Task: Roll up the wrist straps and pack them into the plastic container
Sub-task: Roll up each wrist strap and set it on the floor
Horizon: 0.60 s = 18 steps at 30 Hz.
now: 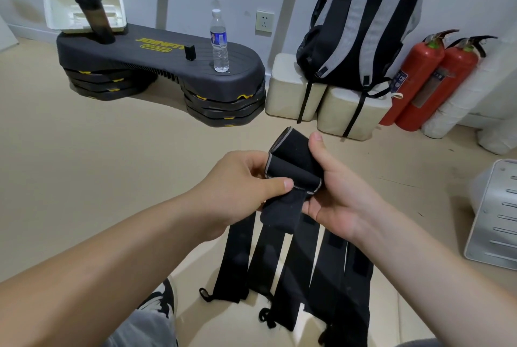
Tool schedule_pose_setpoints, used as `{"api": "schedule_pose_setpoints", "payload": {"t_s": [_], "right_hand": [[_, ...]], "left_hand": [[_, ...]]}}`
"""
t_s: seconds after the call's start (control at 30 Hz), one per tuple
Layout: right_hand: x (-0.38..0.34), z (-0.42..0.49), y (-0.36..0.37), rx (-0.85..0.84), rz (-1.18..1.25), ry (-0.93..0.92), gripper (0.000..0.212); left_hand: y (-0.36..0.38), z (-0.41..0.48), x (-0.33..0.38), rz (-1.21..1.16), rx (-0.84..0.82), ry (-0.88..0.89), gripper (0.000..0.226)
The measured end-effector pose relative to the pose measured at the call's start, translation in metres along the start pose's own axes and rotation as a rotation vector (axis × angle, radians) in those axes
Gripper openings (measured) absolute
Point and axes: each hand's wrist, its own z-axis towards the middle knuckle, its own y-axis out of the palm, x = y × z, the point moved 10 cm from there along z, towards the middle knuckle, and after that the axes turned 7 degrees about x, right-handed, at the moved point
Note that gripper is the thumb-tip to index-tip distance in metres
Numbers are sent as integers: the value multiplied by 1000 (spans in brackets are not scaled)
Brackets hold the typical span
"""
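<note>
On the far-left end of the step platform [156,50] leans a white plastic tray [56,5] — likely our container. Well in front of the platform, loose wrist straps [293,262] lie flat on the floor. Above them our left hand [237,187] and right hand [344,201] hold 1 half-rolled strap [293,159], thumbs and fingers clamped on it. We judge ourselves mid-roll — next comes tight, even winding of its hanging tail.
</note>
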Motion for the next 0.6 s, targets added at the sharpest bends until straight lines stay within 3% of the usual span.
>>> {"api": "schedule_pose_setpoints", "payload": {"t_s": [0.17,0.27,0.6], "right_hand": [[-13,5,-7,71,41,-23,57],[-15,8,-11,86,80,-29,51],[-13,12,-8,4,-79,-206,43]], "left_hand": [[0,1,-6,-63,-23,-126,15],[2,-2,-14,-9,-57,-209,35],[-1,0,-19,226,-46,-148,52]]}}
